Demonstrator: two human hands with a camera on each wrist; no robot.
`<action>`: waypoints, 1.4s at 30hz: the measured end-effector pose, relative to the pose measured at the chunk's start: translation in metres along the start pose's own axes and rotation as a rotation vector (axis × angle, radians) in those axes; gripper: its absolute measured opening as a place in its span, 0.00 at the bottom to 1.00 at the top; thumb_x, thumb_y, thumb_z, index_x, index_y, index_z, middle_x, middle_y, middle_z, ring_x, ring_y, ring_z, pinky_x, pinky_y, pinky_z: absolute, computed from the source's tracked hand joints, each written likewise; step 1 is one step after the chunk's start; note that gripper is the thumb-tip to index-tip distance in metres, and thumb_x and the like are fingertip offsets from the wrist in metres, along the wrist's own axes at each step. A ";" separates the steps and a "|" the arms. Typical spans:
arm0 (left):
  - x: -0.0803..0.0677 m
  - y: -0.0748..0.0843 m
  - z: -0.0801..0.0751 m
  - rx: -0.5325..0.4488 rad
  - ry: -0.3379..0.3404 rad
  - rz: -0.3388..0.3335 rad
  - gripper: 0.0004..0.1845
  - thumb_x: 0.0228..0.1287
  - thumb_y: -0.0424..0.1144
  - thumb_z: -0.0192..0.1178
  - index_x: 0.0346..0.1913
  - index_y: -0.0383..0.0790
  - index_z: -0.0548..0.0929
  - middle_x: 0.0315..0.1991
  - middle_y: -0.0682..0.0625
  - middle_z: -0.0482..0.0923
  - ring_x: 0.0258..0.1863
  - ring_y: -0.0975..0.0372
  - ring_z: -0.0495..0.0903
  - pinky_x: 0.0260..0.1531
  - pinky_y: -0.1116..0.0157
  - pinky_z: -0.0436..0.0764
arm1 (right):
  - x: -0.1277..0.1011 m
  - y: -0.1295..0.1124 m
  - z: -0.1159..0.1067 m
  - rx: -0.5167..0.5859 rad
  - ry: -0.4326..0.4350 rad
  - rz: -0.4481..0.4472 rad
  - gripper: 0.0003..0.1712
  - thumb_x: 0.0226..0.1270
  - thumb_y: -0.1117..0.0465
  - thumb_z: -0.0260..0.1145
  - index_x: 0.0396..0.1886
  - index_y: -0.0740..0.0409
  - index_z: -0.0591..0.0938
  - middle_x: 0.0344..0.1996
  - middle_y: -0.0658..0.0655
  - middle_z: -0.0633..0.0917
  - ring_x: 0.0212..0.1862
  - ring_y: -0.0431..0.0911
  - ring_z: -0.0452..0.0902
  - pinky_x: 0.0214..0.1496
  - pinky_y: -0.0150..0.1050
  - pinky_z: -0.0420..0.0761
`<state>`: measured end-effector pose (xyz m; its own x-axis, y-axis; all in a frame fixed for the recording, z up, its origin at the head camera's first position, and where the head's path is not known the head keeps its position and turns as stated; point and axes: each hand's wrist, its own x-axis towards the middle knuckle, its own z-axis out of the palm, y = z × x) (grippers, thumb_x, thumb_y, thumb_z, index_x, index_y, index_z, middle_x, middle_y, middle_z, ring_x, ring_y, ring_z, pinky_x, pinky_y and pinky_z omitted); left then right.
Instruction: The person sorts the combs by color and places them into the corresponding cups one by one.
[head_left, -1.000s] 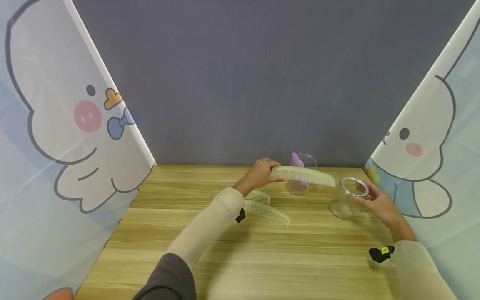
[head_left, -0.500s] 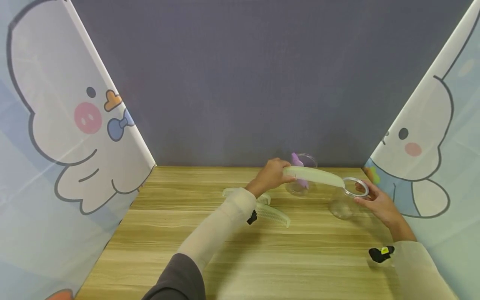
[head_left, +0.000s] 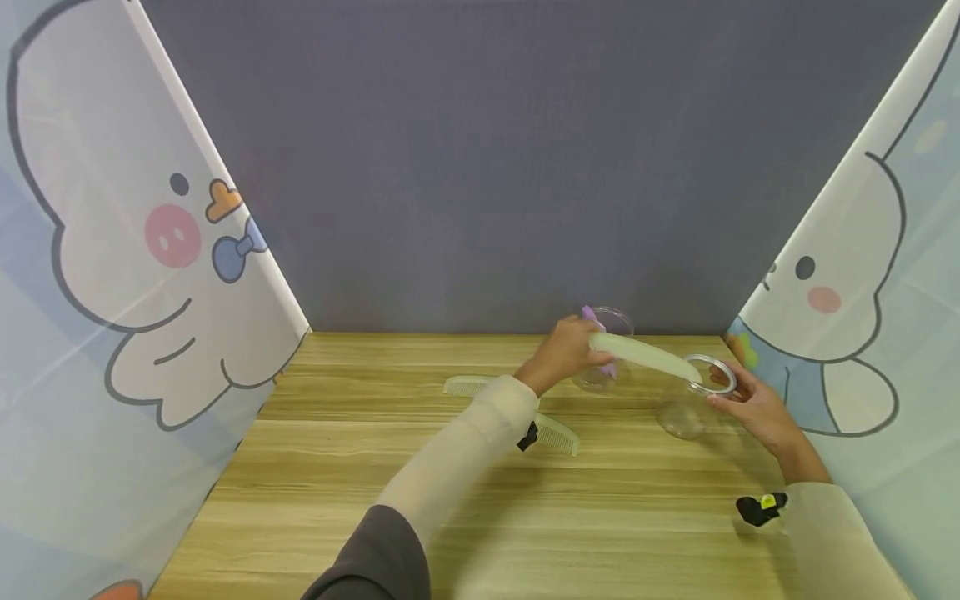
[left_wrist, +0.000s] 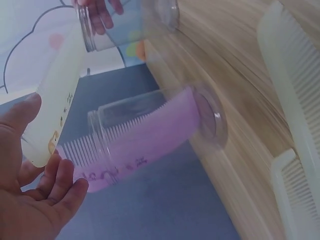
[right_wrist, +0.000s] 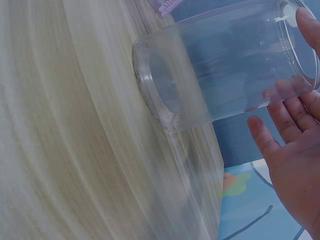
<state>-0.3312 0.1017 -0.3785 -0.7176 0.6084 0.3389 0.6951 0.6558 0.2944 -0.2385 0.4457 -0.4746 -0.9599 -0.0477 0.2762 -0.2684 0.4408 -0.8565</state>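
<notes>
1. Head view: a worktop [head_left: 450, 500] of pale wood with long grain fills the lower part, closed at the back by a plain grey-blue wall [head_left: 480, 167]. Cartoon-printed panels stand at both sides, the left panel [head_left: 112, 275] showing a white duck-like figure with a pink cheek, the right panel [head_left: 847, 317] a similar white figure. The left hand [head_left: 562, 354] grips one end of a pale green comb [head_left: 645, 357] and holds it above the worktop, its far tip at the mouth of a clear empty jar [head_left: 693, 400]. The right hand [head_left: 753, 404] holds that jar by its rim, fingers curled round it, the jar tilted with its base on the wood. Behind stands a second clear jar [head_left: 603, 362] with a purple comb [head_left: 596, 329] in it. Two more pale combs [head_left: 555, 433] lie on the wood beside the left sleeve.

2. Left wrist view: the thumb and fingers [left_wrist: 55, 190] close on the pale green comb's end; the jar with the purple comb sits just beyond, standing on the wood grain.

3. Right wrist view: the empty jar's base rests on the streaked wood, and the fingers [right_wrist: 280, 150] wrap its rim and side.
</notes>
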 end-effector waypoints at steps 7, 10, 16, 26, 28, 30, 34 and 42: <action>0.006 0.015 0.004 -0.095 -0.004 -0.064 0.25 0.60 0.55 0.73 0.52 0.42 0.85 0.41 0.54 0.85 0.44 0.64 0.79 0.40 0.75 0.77 | 0.001 0.001 0.000 -0.002 -0.006 0.005 0.38 0.69 0.69 0.69 0.76 0.56 0.66 0.54 0.28 0.76 0.41 0.29 0.82 0.40 0.23 0.82; 0.008 0.021 0.005 -0.145 0.008 -0.068 0.25 0.60 0.56 0.73 0.51 0.41 0.85 0.39 0.54 0.84 0.40 0.66 0.77 0.37 0.78 0.75 | 0.002 0.000 0.000 0.011 -0.011 0.004 0.37 0.69 0.69 0.69 0.75 0.55 0.67 0.54 0.28 0.77 0.41 0.31 0.83 0.40 0.23 0.82; 0.013 0.030 0.004 -0.217 0.023 -0.012 0.26 0.65 0.55 0.69 0.57 0.39 0.83 0.43 0.53 0.84 0.39 0.68 0.79 0.40 0.80 0.76 | 0.002 -0.003 0.002 -0.007 -0.005 0.005 0.38 0.69 0.69 0.69 0.76 0.57 0.66 0.52 0.24 0.75 0.41 0.28 0.82 0.39 0.22 0.81; 0.013 0.034 0.002 -0.424 -0.108 0.019 0.28 0.74 0.53 0.60 0.70 0.43 0.73 0.64 0.52 0.80 0.61 0.65 0.80 0.56 0.76 0.78 | 0.002 -0.006 0.007 0.019 0.006 -0.008 0.36 0.69 0.68 0.69 0.75 0.58 0.68 0.52 0.24 0.76 0.41 0.27 0.82 0.40 0.22 0.81; 0.012 0.032 0.003 -0.430 -0.123 0.014 0.29 0.74 0.53 0.60 0.70 0.43 0.73 0.66 0.51 0.79 0.61 0.65 0.80 0.57 0.75 0.79 | 0.002 -0.006 0.006 0.014 0.011 -0.009 0.37 0.68 0.69 0.69 0.75 0.59 0.67 0.51 0.23 0.76 0.42 0.26 0.81 0.41 0.21 0.81; 0.011 0.027 0.004 -0.413 -0.145 0.016 0.29 0.74 0.52 0.59 0.70 0.42 0.73 0.66 0.50 0.78 0.62 0.63 0.80 0.57 0.74 0.79 | 0.002 -0.006 0.006 0.014 0.016 -0.010 0.37 0.68 0.70 0.69 0.75 0.58 0.67 0.51 0.23 0.76 0.43 0.25 0.80 0.41 0.20 0.81; 0.004 0.012 0.007 -0.350 -0.203 0.044 0.27 0.75 0.47 0.60 0.70 0.39 0.73 0.67 0.48 0.76 0.63 0.60 0.80 0.59 0.73 0.78 | 0.002 -0.003 0.006 0.009 0.016 0.002 0.39 0.68 0.69 0.69 0.76 0.54 0.67 0.52 0.24 0.77 0.43 0.25 0.80 0.42 0.20 0.80; -0.015 -0.033 0.003 -0.277 -0.236 0.034 0.24 0.73 0.43 0.62 0.66 0.36 0.75 0.64 0.44 0.78 0.61 0.56 0.80 0.58 0.68 0.80 | 0.003 -0.001 0.004 -0.028 0.000 -0.007 0.39 0.69 0.67 0.70 0.76 0.63 0.65 0.51 0.22 0.75 0.42 0.29 0.82 0.41 0.21 0.81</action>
<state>-0.3435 0.0725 -0.3956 -0.6618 0.7352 0.1467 0.6807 0.5072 0.5285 -0.2412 0.4415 -0.4752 -0.9581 -0.0506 0.2820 -0.2725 0.4650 -0.8423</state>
